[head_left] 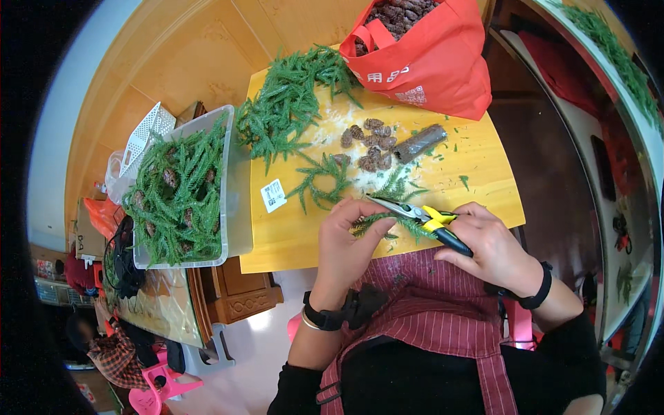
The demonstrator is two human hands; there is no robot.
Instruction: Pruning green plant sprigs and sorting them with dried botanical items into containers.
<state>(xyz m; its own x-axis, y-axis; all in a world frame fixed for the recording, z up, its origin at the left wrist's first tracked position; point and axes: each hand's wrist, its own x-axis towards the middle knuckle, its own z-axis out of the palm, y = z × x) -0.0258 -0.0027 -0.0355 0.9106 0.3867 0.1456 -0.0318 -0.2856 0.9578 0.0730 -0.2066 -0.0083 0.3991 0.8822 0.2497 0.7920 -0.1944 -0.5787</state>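
My left hand pinches a green pine sprig near the front edge of the yellow table. In my right hand are long-nose pliers with yellow and black handles, the fingers wrapped round the grips. Their metal jaws reach left to my left fingertips; whether they grip the sprig or a wire I cannot tell. Just beyond my left hand lies a sprig bent into a ring. Further off are several loose pine cones and a dark brown roll.
A pile of green sprigs covers the table's far left. Behind stands a red bag full of pine cones. A clear plastic bin at left holds sprigs with cones. A white label lies nearby. Another person sits far left.
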